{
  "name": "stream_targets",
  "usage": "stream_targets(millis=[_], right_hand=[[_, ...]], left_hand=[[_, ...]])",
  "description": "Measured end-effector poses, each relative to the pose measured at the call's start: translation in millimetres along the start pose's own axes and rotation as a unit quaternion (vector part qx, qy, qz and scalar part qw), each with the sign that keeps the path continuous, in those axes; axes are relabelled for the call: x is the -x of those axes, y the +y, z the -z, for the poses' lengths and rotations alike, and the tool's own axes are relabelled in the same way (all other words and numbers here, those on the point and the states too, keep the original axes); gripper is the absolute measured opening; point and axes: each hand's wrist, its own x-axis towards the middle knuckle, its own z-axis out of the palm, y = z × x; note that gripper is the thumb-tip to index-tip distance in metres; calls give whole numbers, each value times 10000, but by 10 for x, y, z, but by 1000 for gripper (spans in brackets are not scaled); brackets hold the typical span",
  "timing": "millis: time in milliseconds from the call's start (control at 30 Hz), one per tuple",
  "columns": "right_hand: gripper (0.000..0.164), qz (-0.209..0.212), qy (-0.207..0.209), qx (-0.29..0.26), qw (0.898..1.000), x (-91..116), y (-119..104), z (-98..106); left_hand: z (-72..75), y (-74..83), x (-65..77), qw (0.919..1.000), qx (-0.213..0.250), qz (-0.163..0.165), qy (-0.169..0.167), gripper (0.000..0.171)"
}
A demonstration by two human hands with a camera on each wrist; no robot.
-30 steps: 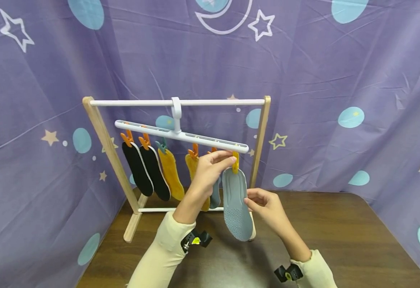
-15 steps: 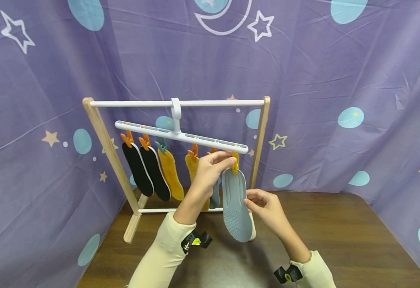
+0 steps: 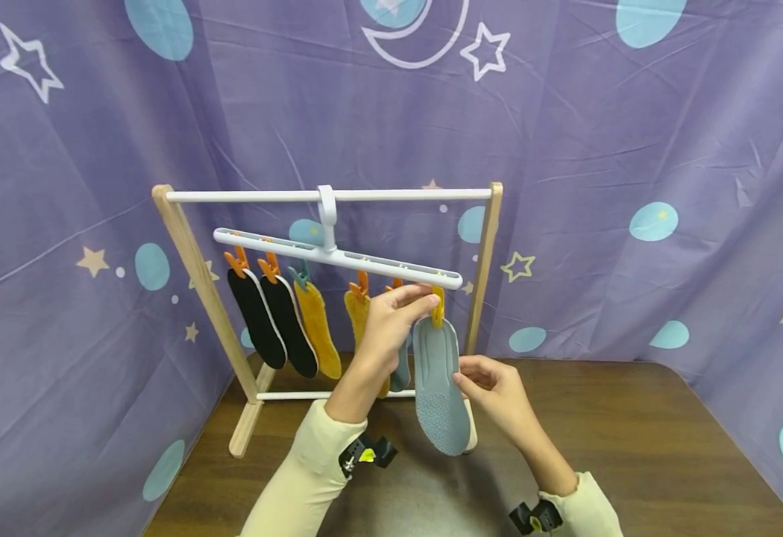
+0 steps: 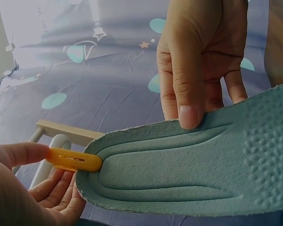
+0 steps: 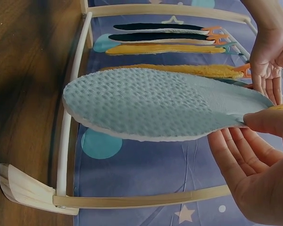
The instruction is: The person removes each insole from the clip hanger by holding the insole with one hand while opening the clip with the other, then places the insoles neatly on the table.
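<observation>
- While the left hand (image 3: 386, 328) pinches the yellow clip (image 3: 438, 306) right of centre in the head view, the right hand (image 3: 495, 388) holds the edge of the grey insole (image 3: 441, 388), thumb on the front face and fingers behind.
- Both hands are clamped: left thumb and fingers together on the clip, right ones on the insole.
- The grey insole hangs lengthwise from the clip, right of the frame's centre, just below the low right end of the tilted white hanger (image 3: 329, 256).
- Compared with a second ago, the grips look the same; the whole scene sits slightly lower in the head view, the top rod (image 3: 405, 195) included.
- Left of centre, two black insoles (image 3: 256, 317) and a yellow insole (image 3: 318, 328) hang from the hanger; a second yellow one (image 3: 356, 309) and another grey one (image 3: 401, 369) are partly hidden behind the left hand.
- Marks on the black wrist devices (image 3: 544, 514), at the bottom of the frame, are too small to read.
- Stars, moons and drops are printed on the purple curtain (image 3: 579, 149) filling the upper frame.
</observation>
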Motion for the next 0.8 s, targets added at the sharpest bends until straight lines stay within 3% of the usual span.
stream_targets(millis=[467,800], right_hand=[[17,148,307,173,9993,28,-3,-40],[17,232,281,196,9991,23,-6,-33]], left_hand=[[-43,2,15,9998,86,-54,195,29],[-46,4,9,9998,15,-51,191,30]])
